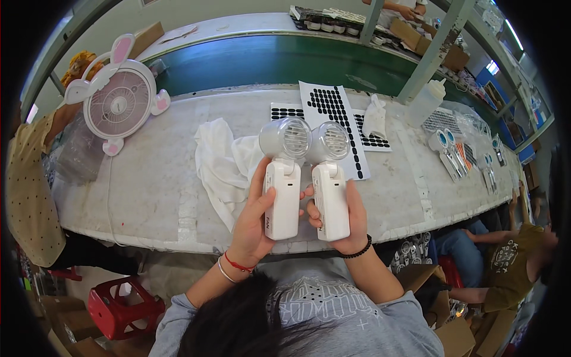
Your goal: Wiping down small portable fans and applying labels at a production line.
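Note:
My left hand (pixel 254 223) is closed around the body of a white handheld fan (pixel 282 205), its round grilled head tilted up and to the right. Closed on a second handheld fan (pixel 334 208) of the same kind is my right hand (pixel 355 223). Both fans stand side by side over the table's near edge, their heads almost touching. Behind the left one lies a crumpled white cloth (pixel 217 160). Sheets of black oval stickers (pixel 333 110) are spread on the table beyond the fan heads.
A rabbit-eared desk fan (pixel 119 104) stands at the far left by a person. To the right are a white squeeze bottle (pixel 425 104) and several more handheld fans (pixel 449 156). A green conveyor belt (pixel 238 62) runs behind the table (pixel 154 190). A red stool (pixel 122 306) stands lower left.

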Motion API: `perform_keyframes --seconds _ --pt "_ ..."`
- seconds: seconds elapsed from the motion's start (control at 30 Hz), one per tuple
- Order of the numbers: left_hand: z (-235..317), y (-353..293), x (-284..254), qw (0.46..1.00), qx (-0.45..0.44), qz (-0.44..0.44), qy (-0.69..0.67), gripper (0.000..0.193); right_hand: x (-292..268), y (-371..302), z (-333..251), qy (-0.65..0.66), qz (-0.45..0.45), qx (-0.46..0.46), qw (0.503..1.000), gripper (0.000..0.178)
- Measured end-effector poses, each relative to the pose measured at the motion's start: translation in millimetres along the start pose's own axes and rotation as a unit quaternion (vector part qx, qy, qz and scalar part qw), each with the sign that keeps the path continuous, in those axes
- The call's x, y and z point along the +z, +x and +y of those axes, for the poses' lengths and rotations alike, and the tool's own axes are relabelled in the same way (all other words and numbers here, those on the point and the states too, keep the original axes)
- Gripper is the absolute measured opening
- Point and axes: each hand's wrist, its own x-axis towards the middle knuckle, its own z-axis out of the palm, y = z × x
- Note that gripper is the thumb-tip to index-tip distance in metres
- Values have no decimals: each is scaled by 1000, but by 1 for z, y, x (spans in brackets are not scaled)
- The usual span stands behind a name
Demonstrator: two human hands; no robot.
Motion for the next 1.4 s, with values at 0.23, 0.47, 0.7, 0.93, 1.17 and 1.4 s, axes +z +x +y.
perform_keyframes --seconds 0.23,0.47,0.7,0.93,1.17,1.4 --pt "2 -6 10 989 47 26 139 78 -2 -1 3 -61 6 37 997 66" --pt "-2 -9 9 975 77 16 206 84 -12 -3 9 -3 -40 48 998 77" --pt "-5 -12 8 979 75 0 192 84 -16 -7 11 25 -59 48 997 77" --pt "-11 -19 3 957 99 -17 272 81 0 -17 3 -115 -11 -1 993 67" --pt "-6 -12 6 992 -17 27 124 53 11 -27 -14 -200 133 -103 965 52" --pt "5 12 5 990 -98 58 -79 46 14 -6 -42 -131 159 -79 975 41"
